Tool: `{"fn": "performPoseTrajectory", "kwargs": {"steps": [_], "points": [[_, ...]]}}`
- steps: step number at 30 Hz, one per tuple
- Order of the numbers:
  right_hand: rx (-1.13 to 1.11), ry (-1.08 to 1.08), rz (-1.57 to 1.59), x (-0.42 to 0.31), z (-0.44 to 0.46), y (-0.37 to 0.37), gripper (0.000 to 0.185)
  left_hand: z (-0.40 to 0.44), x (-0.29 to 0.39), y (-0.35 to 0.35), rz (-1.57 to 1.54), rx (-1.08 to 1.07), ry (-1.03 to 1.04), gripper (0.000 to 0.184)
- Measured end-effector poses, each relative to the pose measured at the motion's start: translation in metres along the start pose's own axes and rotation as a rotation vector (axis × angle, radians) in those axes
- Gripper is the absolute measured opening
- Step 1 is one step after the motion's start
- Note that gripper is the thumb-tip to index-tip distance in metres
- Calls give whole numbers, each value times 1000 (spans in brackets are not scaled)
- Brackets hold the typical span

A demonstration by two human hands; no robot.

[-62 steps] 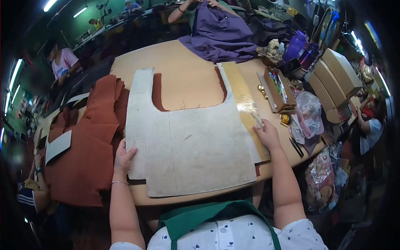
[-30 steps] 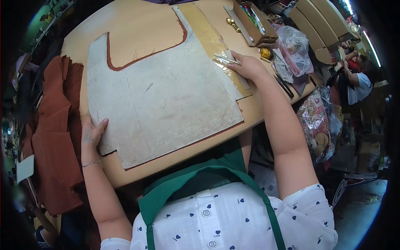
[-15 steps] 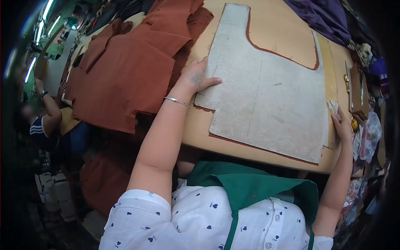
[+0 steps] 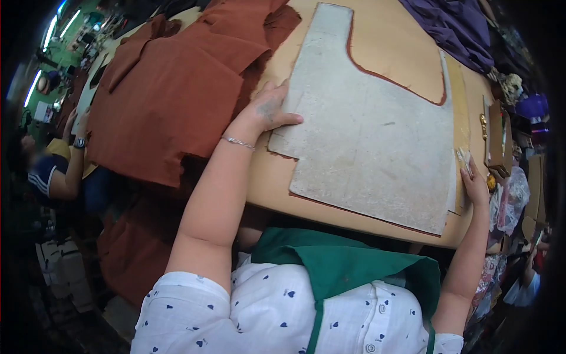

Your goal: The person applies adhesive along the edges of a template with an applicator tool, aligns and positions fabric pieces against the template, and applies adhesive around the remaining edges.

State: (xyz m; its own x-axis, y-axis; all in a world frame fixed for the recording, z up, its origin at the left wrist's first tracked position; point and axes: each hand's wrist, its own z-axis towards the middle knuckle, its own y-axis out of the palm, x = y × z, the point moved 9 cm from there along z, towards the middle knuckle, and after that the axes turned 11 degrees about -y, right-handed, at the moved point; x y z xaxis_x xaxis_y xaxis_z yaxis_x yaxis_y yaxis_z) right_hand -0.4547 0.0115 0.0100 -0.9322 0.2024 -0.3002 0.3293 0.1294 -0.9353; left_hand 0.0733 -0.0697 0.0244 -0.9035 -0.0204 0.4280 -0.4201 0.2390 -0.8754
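A large grey-white pattern template (image 4: 371, 124), with a deep curved cut-out, lies flat on reddish-brown fabric (image 4: 368, 218) that shows as a thin rim along its edges. My left hand (image 4: 272, 109) rests open at the template's left edge, thumb spread onto its surface and fingers pointing away from me. To the right, my right hand (image 4: 475, 184) is by a yellowish strip (image 4: 461, 118) beside the template, its fingers drawn together at a small whitish, shiny thing (image 4: 464, 158) whose kind I cannot make out.
A heap of reddish-brown fabric (image 4: 165, 94) covers the left of the tan table (image 4: 271, 197). Purple cloth (image 4: 451, 29) lies at the far right. A cardboard box (image 4: 499, 138) and plastic bags (image 4: 512, 197) stand along the right edge. Another person (image 4: 56, 171) works at the left.
The view has shifted slightly, so the template and table sit a little further left. Both my hands keep about the same places on the table. The person at the left has moved their arms.
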Motion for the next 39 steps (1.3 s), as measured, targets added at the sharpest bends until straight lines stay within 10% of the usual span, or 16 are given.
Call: {"fn": "performPoseTrajectory", "kwargs": {"steps": [4, 22, 39], "points": [[67, -165, 68, 8, 9, 6, 59, 0, 13, -2, -119, 18, 212, 75], [16, -34, -38, -11, -5, -3, 63, 4, -5, 16, -413, -138, 2, 82], [84, -118, 21, -2, 0, 3, 65, -2, -2, 3, 35, 3, -17, 93]]}}
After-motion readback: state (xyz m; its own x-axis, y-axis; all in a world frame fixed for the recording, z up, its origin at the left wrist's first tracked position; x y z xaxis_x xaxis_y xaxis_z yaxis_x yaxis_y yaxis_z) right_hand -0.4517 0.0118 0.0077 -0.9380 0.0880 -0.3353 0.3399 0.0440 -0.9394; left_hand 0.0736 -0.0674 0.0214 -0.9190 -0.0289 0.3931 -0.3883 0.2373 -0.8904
